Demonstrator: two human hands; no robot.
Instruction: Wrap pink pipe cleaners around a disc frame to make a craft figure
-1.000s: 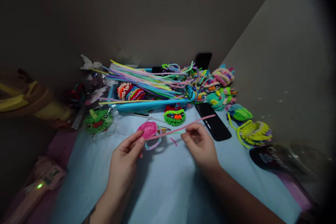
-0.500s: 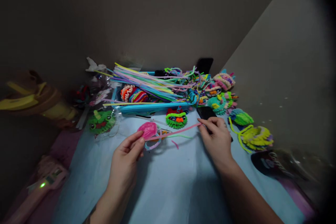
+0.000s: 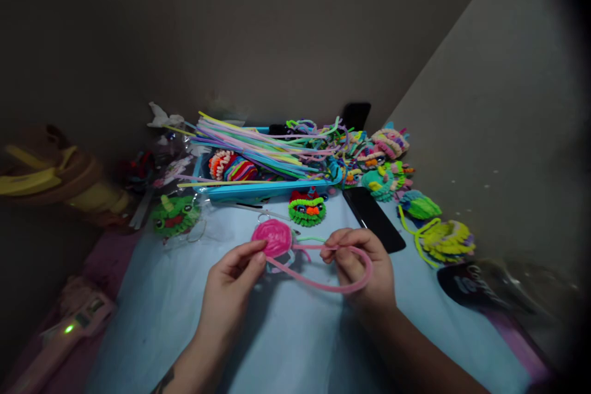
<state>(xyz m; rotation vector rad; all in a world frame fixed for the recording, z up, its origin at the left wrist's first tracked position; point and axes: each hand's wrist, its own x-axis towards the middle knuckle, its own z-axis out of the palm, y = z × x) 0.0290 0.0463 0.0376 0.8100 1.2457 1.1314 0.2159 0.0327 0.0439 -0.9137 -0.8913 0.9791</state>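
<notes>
A flat pink coil of pipe cleaner (image 3: pixel 276 236) is pinched at its left edge by my left hand (image 3: pixel 237 274). From it a light pink pipe cleaner (image 3: pixel 318 284) runs right, bends round in a wide loop and comes back toward the coil. My right hand (image 3: pixel 364 258) pinches this strand inside the loop. Behind the coil lies a ring of pale blue and lilac (image 3: pixel 281 263), partly hidden. A green fuzzy figure with an orange beak (image 3: pixel 307 209) sits just beyond the hands.
A blue tray (image 3: pixel 272 189) holds many coloured pipe cleaners (image 3: pixel 258 144). A black phone (image 3: pixel 375 220) lies to the right, near a yellow fuzzy piece (image 3: pixel 446 242). At left are a bagged green figure (image 3: pixel 176 217) and a pink device with a green light (image 3: pixel 76 326).
My right hand has moved left and slightly down, bending the straight pink strand into a loop. The coil has shifted a little to the right, and more of the phone shows.
</notes>
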